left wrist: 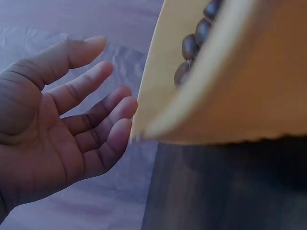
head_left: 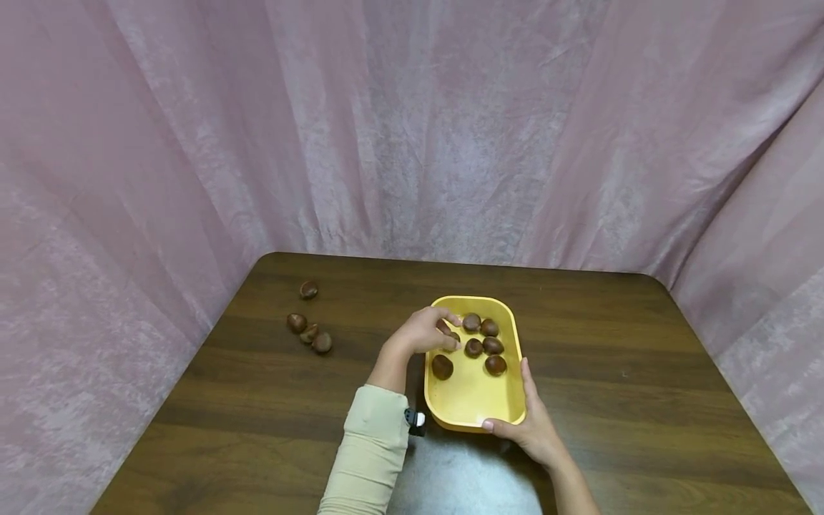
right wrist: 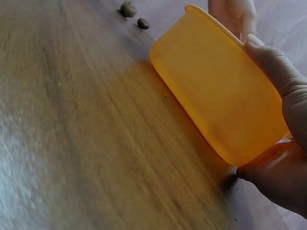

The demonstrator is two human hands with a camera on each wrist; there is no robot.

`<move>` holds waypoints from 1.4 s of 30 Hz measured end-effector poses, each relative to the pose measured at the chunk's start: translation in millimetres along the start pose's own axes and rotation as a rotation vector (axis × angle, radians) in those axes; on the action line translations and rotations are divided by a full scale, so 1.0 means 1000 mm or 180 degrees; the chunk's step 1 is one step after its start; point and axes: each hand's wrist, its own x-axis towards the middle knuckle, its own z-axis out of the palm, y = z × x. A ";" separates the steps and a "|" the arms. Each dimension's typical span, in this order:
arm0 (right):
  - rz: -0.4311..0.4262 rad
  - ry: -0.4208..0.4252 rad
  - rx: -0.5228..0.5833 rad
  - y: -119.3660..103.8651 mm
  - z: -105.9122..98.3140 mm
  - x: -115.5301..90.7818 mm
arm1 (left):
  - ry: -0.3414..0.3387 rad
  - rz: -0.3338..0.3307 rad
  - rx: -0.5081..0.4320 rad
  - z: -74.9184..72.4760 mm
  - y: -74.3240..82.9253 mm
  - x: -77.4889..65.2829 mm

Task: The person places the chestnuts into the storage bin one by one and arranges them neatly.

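A yellow tray sits on the dark wooden table and holds several brown chestnuts. My left hand hovers over the tray's far left part with relaxed fingers just above a chestnut. In the left wrist view the left hand shows an empty palm beside the tray and its chestnuts. My right hand grips the tray's near right corner, with the thumb on the near rim. The right wrist view shows the right hand wrapped round the tray's wall.
Three loose chestnuts lie together on the table left of the tray, with one more chestnut farther back. Pink curtain closes in the table on three sides. A pale worn patch marks the table's near edge.
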 end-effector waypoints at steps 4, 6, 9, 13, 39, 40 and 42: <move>-0.0004 -0.0004 0.0061 0.000 -0.001 0.000 | 0.0267 0.0081 -0.0013 0.002 -0.008 -0.010; -0.0016 -0.0009 0.0070 0.000 -0.001 0.001 | 0.0404 0.0128 -0.0079 0.004 -0.013 -0.014; -0.0030 -0.0014 0.0045 0.000 -0.002 0.001 | 0.0646 0.0233 -0.0168 0.009 -0.021 -0.021; -0.0016 -0.0013 0.0057 0.000 -0.002 0.000 | 0.0983 0.0458 -0.0136 0.017 -0.031 -0.026; 0.0036 0.0040 0.0059 0.003 0.001 -0.002 | 0.1625 0.0175 0.0110 -0.005 -0.080 -0.063; 0.0033 0.0041 0.0074 0.003 0.001 -0.002 | 0.1648 0.0139 0.0100 -0.007 -0.082 -0.065; 0.0020 0.0042 0.0088 0.003 0.001 -0.002 | 0.1699 0.0094 0.0090 -0.010 -0.085 -0.069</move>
